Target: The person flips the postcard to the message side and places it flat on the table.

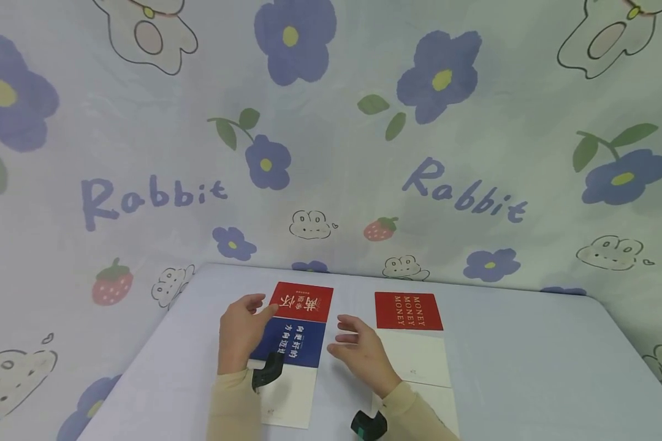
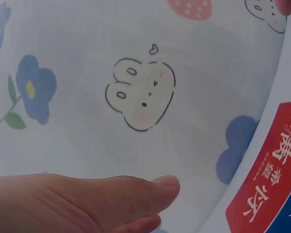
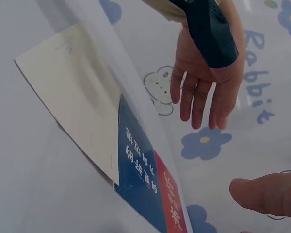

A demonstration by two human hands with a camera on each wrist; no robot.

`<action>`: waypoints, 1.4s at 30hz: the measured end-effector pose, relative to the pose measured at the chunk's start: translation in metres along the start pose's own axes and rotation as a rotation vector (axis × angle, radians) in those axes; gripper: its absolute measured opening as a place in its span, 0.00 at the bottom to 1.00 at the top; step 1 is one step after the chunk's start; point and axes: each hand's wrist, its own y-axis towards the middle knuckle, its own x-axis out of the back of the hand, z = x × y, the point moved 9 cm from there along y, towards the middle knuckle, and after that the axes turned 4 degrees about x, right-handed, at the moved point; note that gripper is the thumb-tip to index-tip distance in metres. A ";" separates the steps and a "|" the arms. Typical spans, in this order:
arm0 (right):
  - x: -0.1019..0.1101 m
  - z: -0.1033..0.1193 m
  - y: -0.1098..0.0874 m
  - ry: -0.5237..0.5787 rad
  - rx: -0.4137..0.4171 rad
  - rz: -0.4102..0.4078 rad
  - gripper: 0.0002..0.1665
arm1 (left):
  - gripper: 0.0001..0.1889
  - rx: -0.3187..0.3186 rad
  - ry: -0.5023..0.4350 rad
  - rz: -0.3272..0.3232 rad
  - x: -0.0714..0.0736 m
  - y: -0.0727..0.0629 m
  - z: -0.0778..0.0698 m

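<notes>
Beige sleeves, curved black wrist mounts, one apparently green-marked.

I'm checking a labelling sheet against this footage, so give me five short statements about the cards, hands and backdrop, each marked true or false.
1. A blue card lies between a red card with white characters and a white card. True.
2. The MONEY card is blue. False: it is red.
3. The right hand holds nothing. True.
4. The left hand grips the MONEY card. False: it is empty, near the blue card.
5. The backdrop shows the word Rabbit twice in the head view. True.
</notes>
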 end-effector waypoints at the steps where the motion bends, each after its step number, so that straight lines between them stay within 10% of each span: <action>1: -0.001 0.000 0.001 -0.005 -0.002 0.001 0.36 | 0.27 0.008 -0.004 0.002 0.001 0.001 0.001; 25: -0.027 -0.010 0.016 -0.106 -0.126 -0.008 0.40 | 0.31 0.150 0.004 0.105 -0.005 0.019 0.053; 42: -0.036 -0.013 0.021 -0.163 -0.134 -0.058 0.37 | 0.29 0.168 0.082 0.101 -0.004 0.020 0.060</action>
